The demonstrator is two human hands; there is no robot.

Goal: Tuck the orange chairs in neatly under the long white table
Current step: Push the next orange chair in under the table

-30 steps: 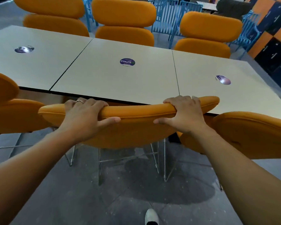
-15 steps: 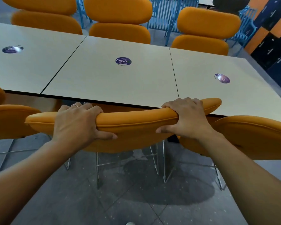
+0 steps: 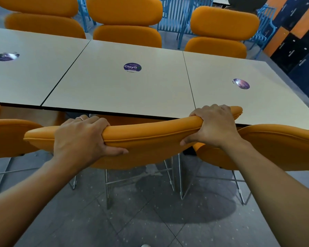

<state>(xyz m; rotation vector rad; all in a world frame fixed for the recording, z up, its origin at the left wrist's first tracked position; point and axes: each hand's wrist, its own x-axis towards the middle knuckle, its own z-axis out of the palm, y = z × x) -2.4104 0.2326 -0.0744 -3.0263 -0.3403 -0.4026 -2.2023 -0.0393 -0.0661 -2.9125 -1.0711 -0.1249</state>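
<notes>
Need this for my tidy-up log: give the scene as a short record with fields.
table: white, three round stickers
chair: orange, its back at the table's near edge
left hand: grips the chair's top, left part
right hand: grips the chair's top, near its right end
other chairs: one either side, three opposite

Near side of the bench (image 3: 114,90): middle chair (image 3: 150,139), back at the bench edge, with left chair (image 3: 5,136) and right chair (image 3: 284,145) just beside it. Far side of the bench: far-left chair (image 3: 43,15), far-middle chair (image 3: 127,20) and far-right chair (image 3: 221,29) in a row. Left hand (image 3: 82,138) and right hand (image 3: 214,127) grip the middle chair's back.
</notes>
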